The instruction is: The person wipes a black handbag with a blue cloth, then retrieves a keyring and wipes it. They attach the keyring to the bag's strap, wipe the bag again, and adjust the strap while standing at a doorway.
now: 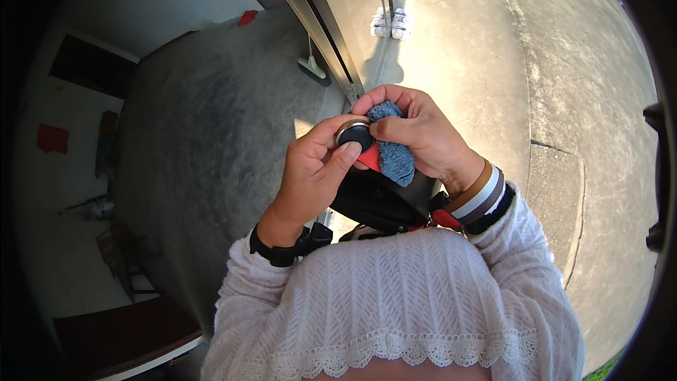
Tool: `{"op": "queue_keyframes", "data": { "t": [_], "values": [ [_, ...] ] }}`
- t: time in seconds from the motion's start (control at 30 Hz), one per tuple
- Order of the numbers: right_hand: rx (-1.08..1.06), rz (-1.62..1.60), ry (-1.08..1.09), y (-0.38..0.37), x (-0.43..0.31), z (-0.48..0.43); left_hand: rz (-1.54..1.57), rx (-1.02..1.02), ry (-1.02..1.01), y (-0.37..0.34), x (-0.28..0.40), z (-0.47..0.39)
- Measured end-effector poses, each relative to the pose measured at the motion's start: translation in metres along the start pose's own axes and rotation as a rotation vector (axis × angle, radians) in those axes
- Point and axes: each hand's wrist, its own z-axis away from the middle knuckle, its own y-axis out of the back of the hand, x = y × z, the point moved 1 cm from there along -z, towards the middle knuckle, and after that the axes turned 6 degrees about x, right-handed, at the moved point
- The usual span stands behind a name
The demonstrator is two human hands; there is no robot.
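Observation:
My left hand (312, 174) grips a round dark disc with a shiny metal rim (355, 136), its thumb on the lower part of the face. My right hand (423, 132) holds a folded blue-grey fluffy cloth (396, 161), and its thumb tip rests at the disc's right edge. A red stitched piece (371, 157) shows between disc and cloth; whether it is joined to the disc I cannot tell. Below the hands is a black object (378, 196), partly hidden by them, perhaps a bag. Black bands circle both wrists, and a striped band sits on the right one.
A metal-framed glass door (338, 26) stands ahead, with a pair of white shoes (402, 24) by its edge. A broom head (314, 67) rests on the grey floor (211, 116) at the left. A dark-topped piece of furniture (121, 336) is at the lower left.

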Motion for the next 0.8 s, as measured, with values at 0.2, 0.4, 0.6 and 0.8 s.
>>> {"op": "queue_keyframes", "data": {
  "t": [0.2, 0.4, 0.6, 0.8],
  "values": [
    [-0.018, -0.028, 0.028, 0.001, 0.005, 0.007, 0.111, 0.005, 0.086, 0.001, -0.005, 0.002],
    [0.007, 0.121, 0.087, 0.002, 0.011, 0.016, 0.267, -0.017, 0.240, 0.004, -0.013, 0.005],
    [0.026, 0.287, 0.188, -0.002, 0.014, 0.021, 0.345, 0.000, 0.266, 0.003, -0.013, 0.009],
    [0.042, 0.343, 0.217, -0.005, 0.015, 0.026, 0.284, 0.037, 0.227, -0.002, -0.008, 0.016]
  ]
}}
